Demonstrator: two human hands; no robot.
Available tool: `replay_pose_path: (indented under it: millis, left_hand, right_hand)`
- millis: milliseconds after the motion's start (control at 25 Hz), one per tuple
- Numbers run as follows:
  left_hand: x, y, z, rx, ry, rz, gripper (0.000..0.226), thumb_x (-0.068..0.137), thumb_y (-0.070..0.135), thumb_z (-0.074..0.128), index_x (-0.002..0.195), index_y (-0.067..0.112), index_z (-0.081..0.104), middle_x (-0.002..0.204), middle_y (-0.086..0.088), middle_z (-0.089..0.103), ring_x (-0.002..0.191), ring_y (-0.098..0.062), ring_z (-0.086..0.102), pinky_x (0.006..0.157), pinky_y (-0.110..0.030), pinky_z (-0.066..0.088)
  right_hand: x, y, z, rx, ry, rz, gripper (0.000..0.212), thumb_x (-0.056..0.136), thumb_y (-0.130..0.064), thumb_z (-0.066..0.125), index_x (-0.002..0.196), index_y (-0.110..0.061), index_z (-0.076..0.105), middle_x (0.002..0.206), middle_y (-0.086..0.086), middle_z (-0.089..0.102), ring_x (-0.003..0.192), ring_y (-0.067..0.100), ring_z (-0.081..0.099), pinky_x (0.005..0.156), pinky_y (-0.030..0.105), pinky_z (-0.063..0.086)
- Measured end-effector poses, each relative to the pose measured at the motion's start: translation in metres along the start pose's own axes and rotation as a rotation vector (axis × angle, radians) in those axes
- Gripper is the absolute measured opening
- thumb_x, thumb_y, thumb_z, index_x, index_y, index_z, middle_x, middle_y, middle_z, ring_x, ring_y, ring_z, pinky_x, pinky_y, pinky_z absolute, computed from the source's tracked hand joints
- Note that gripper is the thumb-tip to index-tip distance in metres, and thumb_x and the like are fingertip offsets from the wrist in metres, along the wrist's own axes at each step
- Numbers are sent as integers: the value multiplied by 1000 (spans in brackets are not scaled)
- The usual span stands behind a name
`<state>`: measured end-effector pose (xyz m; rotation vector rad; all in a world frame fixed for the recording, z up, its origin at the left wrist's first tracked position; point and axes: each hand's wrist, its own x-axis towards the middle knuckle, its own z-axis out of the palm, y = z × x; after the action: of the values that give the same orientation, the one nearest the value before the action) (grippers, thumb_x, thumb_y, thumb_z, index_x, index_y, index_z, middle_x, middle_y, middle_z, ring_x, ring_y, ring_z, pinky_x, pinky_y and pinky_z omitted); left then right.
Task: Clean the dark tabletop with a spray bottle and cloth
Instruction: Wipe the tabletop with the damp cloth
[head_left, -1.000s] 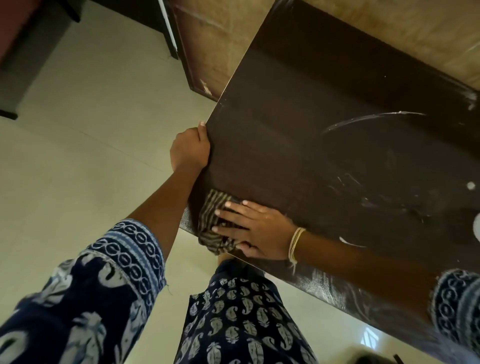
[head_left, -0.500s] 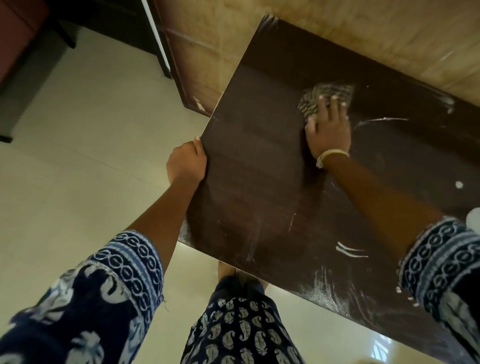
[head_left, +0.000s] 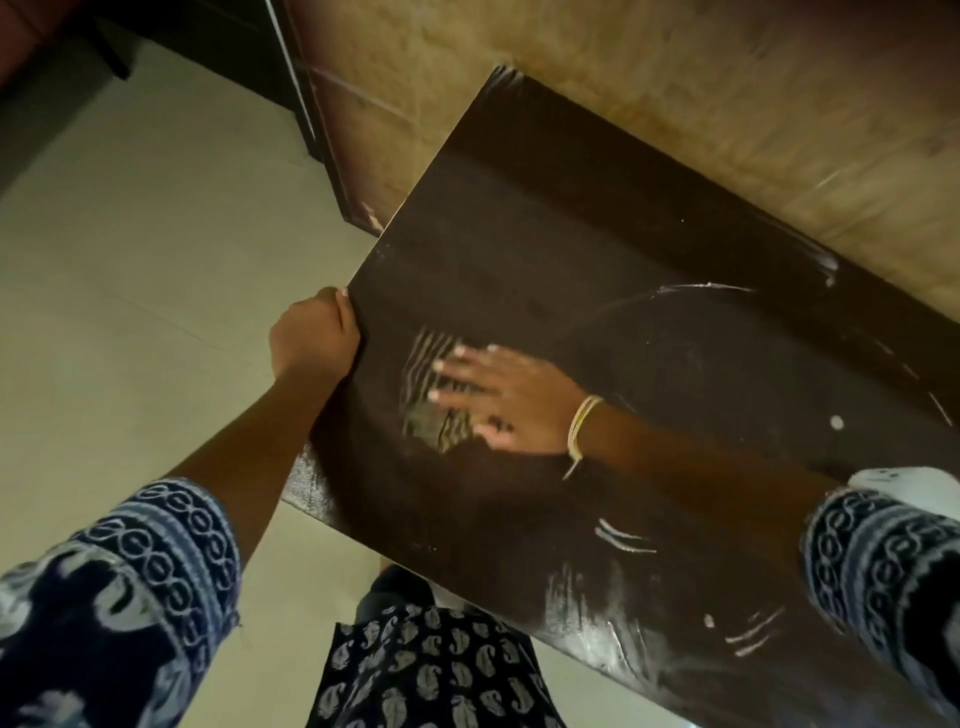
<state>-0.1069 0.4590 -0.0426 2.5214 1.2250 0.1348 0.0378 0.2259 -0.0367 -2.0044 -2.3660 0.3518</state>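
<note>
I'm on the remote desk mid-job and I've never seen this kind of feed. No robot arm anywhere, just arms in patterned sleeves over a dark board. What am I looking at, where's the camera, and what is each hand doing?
There is no machine here: a person works with bare hands, and the single wide-angle camera sits on their head, looking down, so the arms reach in from the bottom. The dark slab is the tabletop, set against a tan wall, with pale floor to its left. The left hand has its fingers curled over the table's left edge; that is its grip. The right hand, wearing a pale wristband, lies flat with straight fingers pressing a striped cloth onto the top; the cloth is blurred. White streaks and spots mark the surface on the right and along the near edge. A white object peeks out above the right sleeve; I cannot tell what it is.
</note>
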Motion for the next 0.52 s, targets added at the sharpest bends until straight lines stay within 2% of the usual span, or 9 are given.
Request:
replay_pose_path:
  millis: [40,120,200,280,400,440,480,520]
  left_hand:
    - [0,1,1,32,56,65,37,103,27,32,112,1,57,105,-25,63,93,-44,59,73,-45,43]
    - [4,6,3,109,116,208,41,100,29,33,130,5,49,128,-21,55,114,-40,54,91,-50,42]
    - [7,21,6,110,115,311,45,100,30,31,136,7,44,140,-19,48,128,-37,46,107,-53,32]
    - [9,48,11,60,97,383,46,100,30,30,138,10,46,144,-15,47,134,-32,43,112,-52,29]
    - [8,91,27,30,35,441,49,100,32,30,140,11,47,148,-11,46,139,-27,40,115,-47,29]
    - [6,103,34,26,18,440,49,100,32,31,141,11,47,149,-11,45,140,-26,39,116,-47,29]
    - [4,112,42,24,6,433,49,100,33,33,142,11,47,149,-10,45,141,-25,37,116,-47,28]
    - [1,118,48,31,1,423,49,100,33,35,142,11,46,150,-10,44,142,-25,36,117,-47,28]
  right_hand:
    - [0,38,-5,-1,47,130,60,90,-37,46,149,-31,36,158,2,30,147,25,24,116,46,22]
    - [-12,116,-13,1,142,430,60,90,-38,43,149,-27,36,156,5,33,145,27,28,115,50,29]
    - [-42,185,-20,5,245,750,62,89,-39,39,148,-21,38,153,12,37,142,34,32,110,53,35]
    - [-77,226,-26,37,336,1110,62,92,-41,36,150,-19,33,155,15,32,143,36,27,114,52,29]
    - [-86,236,-30,176,341,1620,62,97,-41,30,154,-18,20,161,13,16,149,33,11,119,48,14]
    - [-72,232,-35,197,346,1710,63,97,-41,28,155,-17,18,161,14,15,149,34,10,119,47,12]
    - [-53,226,-39,181,349,1722,64,97,-41,28,155,-15,18,161,16,16,148,35,11,119,48,13]
    - [-30,218,-42,147,350,1637,65,96,-41,29,154,-14,19,159,18,18,147,37,14,118,48,15]
